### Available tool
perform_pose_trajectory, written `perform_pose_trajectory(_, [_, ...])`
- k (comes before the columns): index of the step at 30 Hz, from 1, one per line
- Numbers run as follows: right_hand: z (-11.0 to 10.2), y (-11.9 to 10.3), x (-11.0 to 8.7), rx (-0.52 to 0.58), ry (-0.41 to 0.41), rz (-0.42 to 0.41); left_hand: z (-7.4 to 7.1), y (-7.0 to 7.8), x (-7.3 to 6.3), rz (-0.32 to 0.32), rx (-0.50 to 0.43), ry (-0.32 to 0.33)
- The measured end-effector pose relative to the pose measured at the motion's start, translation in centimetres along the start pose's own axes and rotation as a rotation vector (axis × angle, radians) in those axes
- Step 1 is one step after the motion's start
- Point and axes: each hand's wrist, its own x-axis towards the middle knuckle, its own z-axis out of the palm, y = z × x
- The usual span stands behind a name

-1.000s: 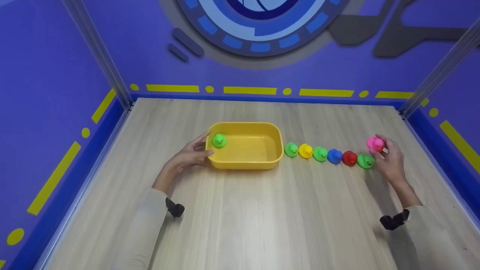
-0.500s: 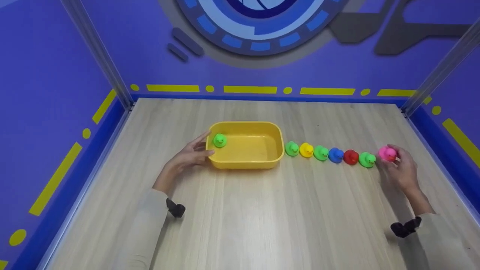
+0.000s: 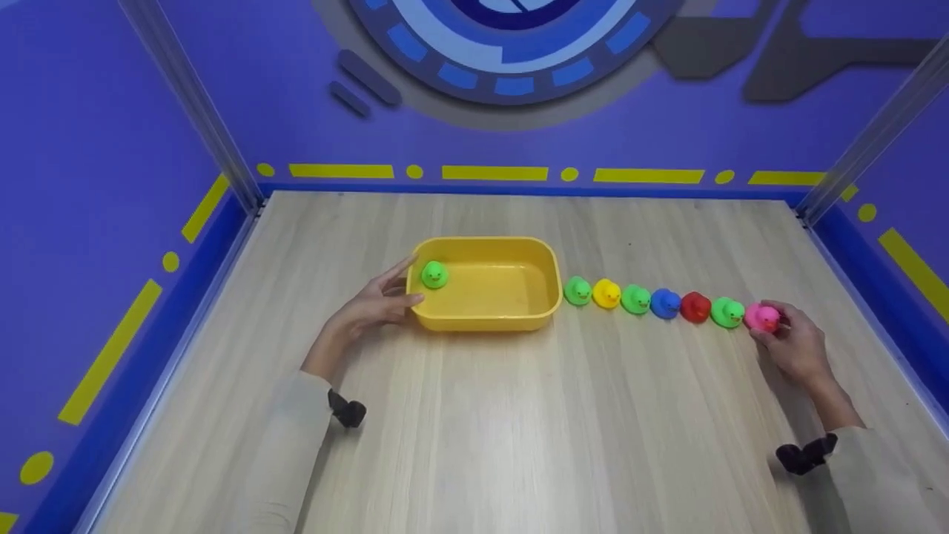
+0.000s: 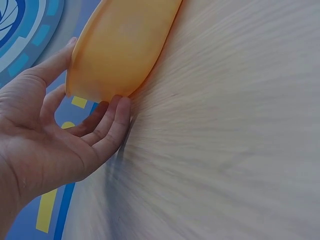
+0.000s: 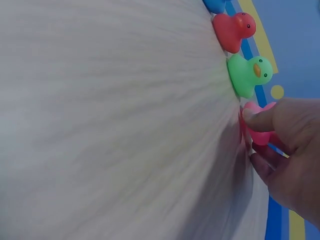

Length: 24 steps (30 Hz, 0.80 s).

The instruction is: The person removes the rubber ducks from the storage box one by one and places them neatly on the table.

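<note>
At the right end of a row of rubber ducks, my right hand (image 3: 801, 347) pinches a pink rubber duck (image 3: 759, 317) between thumb and fingers. The duck is down at the tabletop, close beside a green duck (image 3: 726, 312); in the right wrist view my thumb covers part of the pink duck (image 5: 259, 137). My left hand (image 3: 369, 304) grips the left end of a yellow plastic tub (image 3: 485, 324), thumb and fingers spread along its end wall. Inside the tub, near that hand, sits another green duck (image 3: 434, 275).
Leftward from the held duck, the row runs through a red duck (image 3: 695, 306), a blue duck (image 3: 666, 303), a green duck (image 3: 635, 299), a yellow duck (image 3: 606, 294) and a green duck (image 3: 577, 291) by the tub. Blue panels (image 3: 296, 111) border the wooden table (image 3: 474, 430).
My right hand has carried the pink duck rightward and down, from above the row's end to the table beside the last green duck. The left hand keeps its grip on the tub.
</note>
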Motion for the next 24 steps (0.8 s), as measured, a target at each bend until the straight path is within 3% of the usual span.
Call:
perform_pose_trajectory(18, [-0.3,0.0,0.1,-0.020,-0.026,-0.014,0.1,0.1,0.0,0.017,0.013,-0.010])
perform_pose_trajectory(24, [-1.1,-0.4,0.1,-0.028,-0.072,0.012,0.1,0.0,0.1,0.008,0.021,-0.002])
